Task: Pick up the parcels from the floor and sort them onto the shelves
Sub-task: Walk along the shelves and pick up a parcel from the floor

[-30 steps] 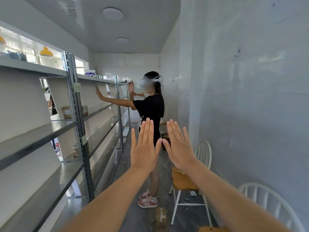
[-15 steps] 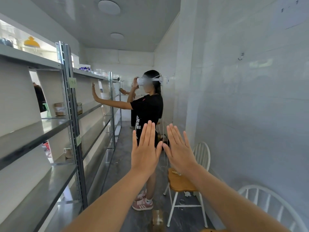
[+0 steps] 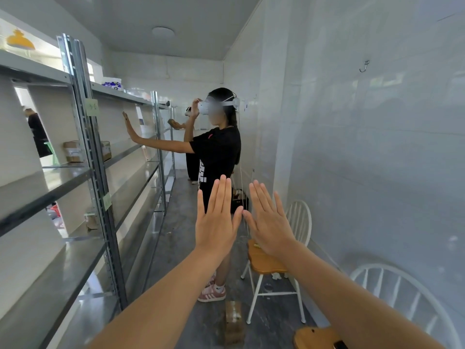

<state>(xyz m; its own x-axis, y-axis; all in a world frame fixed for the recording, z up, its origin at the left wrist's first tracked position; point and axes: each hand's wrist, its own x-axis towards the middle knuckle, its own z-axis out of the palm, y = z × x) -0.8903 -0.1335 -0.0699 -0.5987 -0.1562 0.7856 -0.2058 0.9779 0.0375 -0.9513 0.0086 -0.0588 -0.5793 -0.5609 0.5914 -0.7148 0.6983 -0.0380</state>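
My fingers (image 3: pixel 221 195) are stretched flat and held together on both hands, palms facing away from me, gripping nothing — the left hand (image 3: pixel 216 222) and right hand (image 3: pixel 270 226) are raised side by side at arm's length in the narrow aisle, thumbs almost meeting. The one parcel (image 3: pixel 233 321) I can see on the floor, a brown taped carton, lies near me and low in the scene, just right of the metal shelves (image 3: pixel 100 177) and just left of the wooden-seated chair (image 3: pixel 266 260), well below both hands. A few more boxes (image 3: pixel 73 151) already sit on a far-left shelf. Another person in a black shirt (image 3: pixel 216 152) stands farther down the aisle, one hand raised toward the shelving and pink trainers close behind the parcel; a second white chair (image 3: pixel 402 293) crowds the near right.

The pick-up has not begun, by my reading. To do it well I would lower both hands to the carton and take it from its two long sides, since it looks long and narrow — one hand alone might let it tip. The nearest shelf boards on the left are bare and within easy reach; the tight spot is the chair leg and the other person's feet beside the box.
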